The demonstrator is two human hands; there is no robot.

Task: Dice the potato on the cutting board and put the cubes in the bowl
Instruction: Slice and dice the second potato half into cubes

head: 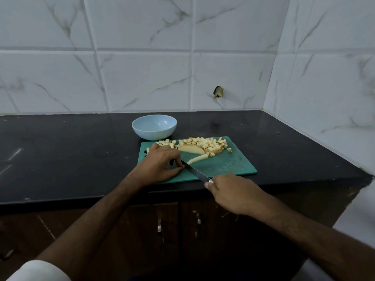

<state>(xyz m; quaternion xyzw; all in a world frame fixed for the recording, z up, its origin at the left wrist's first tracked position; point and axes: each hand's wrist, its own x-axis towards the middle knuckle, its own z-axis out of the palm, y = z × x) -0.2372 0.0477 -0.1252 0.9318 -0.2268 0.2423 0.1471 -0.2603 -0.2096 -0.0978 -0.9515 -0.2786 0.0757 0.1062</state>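
We are looking down at a green board lying on a black counter, set against marble-veined wall tiles.

Left hand: we are seeing it palm down on the board's left part, forearm reaching in from lower left, wrist slightly raised. Fingers are curling inward, and thumb and forefinger tips are pinching together at the near end of a potato strip, right against the blade. What exactly sits between the fingertips is too small for us to tell.

Right hand: we are seeing it just off the board's front edge, over the counter lip, fingers wrapping around the knife handle, of which only a pale bit is showing at the thumb. The forearm is coming in from lower right. The blade is running diagonally up-left across the board, its tip meeting the left fingertips.

Potato: cubes are lying heaped along the board's far edge. A slice is lying flat just in front of the heap. The strip is lying between slice and blade.

Bowl: pale blue, sitting on the counter just beyond the board's far left corner, and we are noting no cubes in it.

Below the counter, we are making out dark cabinet doors with metal handles.
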